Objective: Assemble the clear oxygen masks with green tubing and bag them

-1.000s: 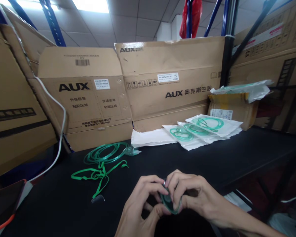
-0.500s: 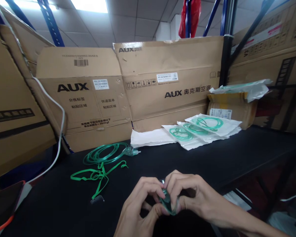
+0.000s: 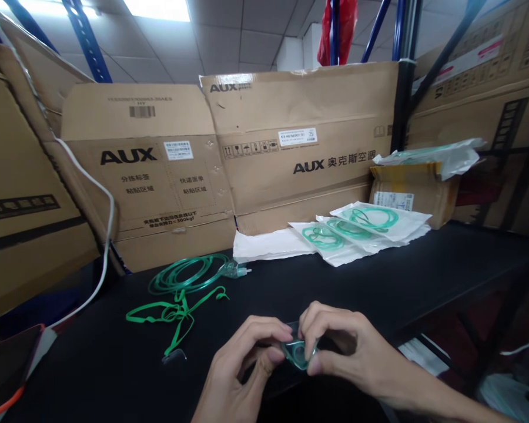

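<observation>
Low in the middle, my left hand [image 3: 251, 361] and my right hand [image 3: 339, 346] face each other with a translucent green, mask-like plastic piece [image 3: 298, 353] between them. My left thumb and fingers pinch its left edge. The right fingers and thumb close on its right side and hide part of it. Beyond my left hand lies a coil of green plastic tubing [image 3: 189, 275] with a clear connector [image 3: 235, 270] at its end. A tangled green elastic strap [image 3: 180, 314] lies in front of the coil, with a small clear plastic piece [image 3: 175, 356] by its lower end.
Flat white packets [image 3: 268, 245] and several pouches of green tubing [image 3: 370, 218] lie along the back of the black table [image 3: 405, 276]. Large cardboard boxes [image 3: 291, 158] form the back wall. A small carton [image 3: 423, 188] stands at right; a phone-like device [image 3: 9, 370] is at left.
The fingers have shifted on the green plastic piece, which has tilted and shows its rounded inner part more. My left thumb has moved up onto its edge. The tubing and strap stay put.
</observation>
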`<state>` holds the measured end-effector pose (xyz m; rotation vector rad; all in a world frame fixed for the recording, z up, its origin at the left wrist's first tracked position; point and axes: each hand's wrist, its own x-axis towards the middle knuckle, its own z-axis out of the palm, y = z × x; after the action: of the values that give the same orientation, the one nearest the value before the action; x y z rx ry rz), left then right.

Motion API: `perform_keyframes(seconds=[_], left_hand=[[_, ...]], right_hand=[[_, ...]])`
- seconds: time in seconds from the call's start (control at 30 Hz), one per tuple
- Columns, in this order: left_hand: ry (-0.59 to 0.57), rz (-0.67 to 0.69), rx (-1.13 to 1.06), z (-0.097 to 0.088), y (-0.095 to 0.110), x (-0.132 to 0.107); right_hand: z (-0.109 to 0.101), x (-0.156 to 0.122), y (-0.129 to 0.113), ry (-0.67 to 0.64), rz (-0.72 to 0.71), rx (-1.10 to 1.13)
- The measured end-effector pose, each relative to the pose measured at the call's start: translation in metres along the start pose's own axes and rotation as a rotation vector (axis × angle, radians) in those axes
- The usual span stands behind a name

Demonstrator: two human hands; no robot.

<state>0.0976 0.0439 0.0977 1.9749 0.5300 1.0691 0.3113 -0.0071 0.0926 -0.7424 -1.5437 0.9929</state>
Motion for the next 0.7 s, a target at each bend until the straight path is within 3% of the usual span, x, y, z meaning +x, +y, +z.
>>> perform_keyframes(seconds=[0.3,0.5,0.7], left_hand=[[-0.025,0.09,0.148,0.001,0.002,0.002],[-0.061,0.136,0.265,0.003,0.007,0.003],[-0.043,0.1,0.27,0.008,0.006,0.0]], right_hand=[[-0.001,-0.001,0.001,-0.031,-0.093,-0.102],[-0.001,-0.001,-0.004,-0.073,-0.008,-0.118],[-0.001,-0.001,-0.011,-0.123,0.022,-0.132]])
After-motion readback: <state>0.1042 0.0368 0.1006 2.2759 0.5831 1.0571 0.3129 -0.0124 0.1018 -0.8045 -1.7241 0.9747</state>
